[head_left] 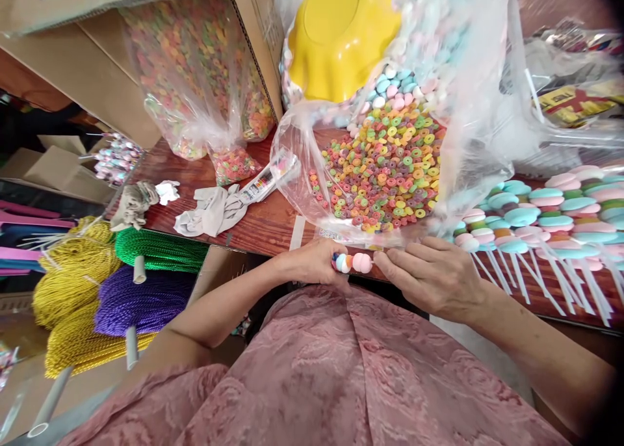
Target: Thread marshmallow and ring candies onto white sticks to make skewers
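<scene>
My left hand point(316, 262) is closed round a short candy skewer point(351, 262), a stack of small coloured rings and a pink disc candy. My right hand point(431, 275) pinches the skewer's other end just beside the pink disc. Both hands sit at the near edge of the wooden table point(263, 222), above my pink patterned clothing. Right behind them lies an open plastic bag of coloured ring candies point(385, 170). Finished candy skewers point(541, 215) with white sticks lie in a row to the right.
A yellow bowl point(341, 33) rests on pastel disc candies in a bag behind. A second bag of ring candies point(195, 75) leans on a cardboard box at the left. White gloves point(214, 209) lie on the table. Spools of yellow, green and purple cord point(121, 290) are at lower left.
</scene>
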A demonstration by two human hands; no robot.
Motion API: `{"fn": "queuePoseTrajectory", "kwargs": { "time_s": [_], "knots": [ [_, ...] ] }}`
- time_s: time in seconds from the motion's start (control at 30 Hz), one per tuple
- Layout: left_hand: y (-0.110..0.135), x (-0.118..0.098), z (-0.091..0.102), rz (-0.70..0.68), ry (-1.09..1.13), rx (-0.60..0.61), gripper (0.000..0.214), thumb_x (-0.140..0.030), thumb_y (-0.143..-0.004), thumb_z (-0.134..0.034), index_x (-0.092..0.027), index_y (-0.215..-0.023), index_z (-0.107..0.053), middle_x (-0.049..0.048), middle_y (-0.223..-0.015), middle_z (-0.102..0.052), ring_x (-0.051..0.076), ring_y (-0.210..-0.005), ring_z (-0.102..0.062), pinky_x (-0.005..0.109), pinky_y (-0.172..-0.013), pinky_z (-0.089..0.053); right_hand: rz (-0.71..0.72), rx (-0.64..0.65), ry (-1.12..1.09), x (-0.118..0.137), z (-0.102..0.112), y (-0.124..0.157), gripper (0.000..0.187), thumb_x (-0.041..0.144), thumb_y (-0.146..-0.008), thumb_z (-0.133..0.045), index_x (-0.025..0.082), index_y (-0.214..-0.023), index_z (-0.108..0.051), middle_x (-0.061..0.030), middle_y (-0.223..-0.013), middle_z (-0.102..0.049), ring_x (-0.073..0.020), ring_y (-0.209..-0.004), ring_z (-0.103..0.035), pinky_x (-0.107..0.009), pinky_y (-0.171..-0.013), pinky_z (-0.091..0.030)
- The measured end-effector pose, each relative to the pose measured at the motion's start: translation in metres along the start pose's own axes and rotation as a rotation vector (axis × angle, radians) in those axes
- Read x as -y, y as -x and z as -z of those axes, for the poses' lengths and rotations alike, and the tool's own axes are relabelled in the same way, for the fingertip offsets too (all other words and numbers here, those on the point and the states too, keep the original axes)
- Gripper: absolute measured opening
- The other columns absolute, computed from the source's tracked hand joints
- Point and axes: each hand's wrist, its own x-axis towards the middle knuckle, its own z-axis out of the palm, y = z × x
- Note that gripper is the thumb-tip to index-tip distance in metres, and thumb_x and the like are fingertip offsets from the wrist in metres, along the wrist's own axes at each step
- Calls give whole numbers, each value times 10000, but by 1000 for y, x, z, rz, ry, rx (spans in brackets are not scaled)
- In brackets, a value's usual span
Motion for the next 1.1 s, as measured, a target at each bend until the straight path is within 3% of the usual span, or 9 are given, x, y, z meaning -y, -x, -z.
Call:
{"fn": "queuePoseTrajectory", "kwargs": {
  "time_s": [0.07, 0.17, 0.4, 0.57, 0.77, 0.9, 1.1],
  "knots": [
    [1, -4, 1, -82, -52, 38, 323, -326, -614, -830, -159, -849, -685, -17, -809, -634, 182, -815, -571, 300, -772, -463, -35, 6, 26, -3, -1, 0, 155, 127, -953, -487, 157, -1017, -625, -10, -767, -696, -144, -649, -565, -310, -633, -363],
    [1, -6, 1, -148, 54, 44, 406, -320, -602, -846, -171, -948, -692, 2, -959, -674, 225, -975, -587, 340, -892, -462, -89, -7, 45, -6, -4, 2, 181, 99, -945, -470, 166, -1014, -624, -18, -791, -704, -143, -688, -588, -306, -644, -373],
    [-3, -6, -1, 18, 507, -43, 386, -270, -538, -879, -127, -839, -685, -36, -746, -619, 107, -706, -542, 254, -722, -458, 11, -147, 7, -4, 2, 3, 140, 111, -934, -537, 117, -1048, -619, -23, -760, -700, -139, -653, -557, -304, -598, -362],
    [-5, -6, -4, 19, 636, -60, 363, -251, -523, -882, -130, -775, -651, -46, -725, -603, 73, -659, -511, 226, -680, -432, 51, -144, 21, -1, 11, 5, 162, 116, -942, -519, 91, -1063, -624, -37, -762, -696, -148, -667, -568, -310, -575, -352],
    [-1, -4, -4, 11, 357, -26, 397, -313, -505, -903, -137, -731, -627, -63, -659, -540, 86, -632, -474, 231, -643, -407, 78, -91, -19, 1, 11, 5, 182, 105, -933, -516, 82, -1089, -605, -43, -785, -692, -161, -708, -588, -321, -602, -367],
    [2, -8, -2, -82, 97, 40, 395, -344, -624, -842, -152, -929, -680, -29, -801, -618, 149, -765, -552, 263, -719, -439, 2, 2, 22, -2, 1, 1, 149, 123, -946, -492, 135, -1048, -600, -6, -729, -667, -146, -630, -552, -315, -609, -347],
    [1, -10, 2, -161, -184, -113, 486, -198, -661, -779, -185, -1133, -665, 34, -1062, -689, 249, -1038, -595, 361, -921, -451, -169, 202, -13, -7, -15, 5, 261, 15, -867, -432, 159, -977, -620, -16, -720, -655, -157, -657, -583, -305, -630, -328]
  ]
}}
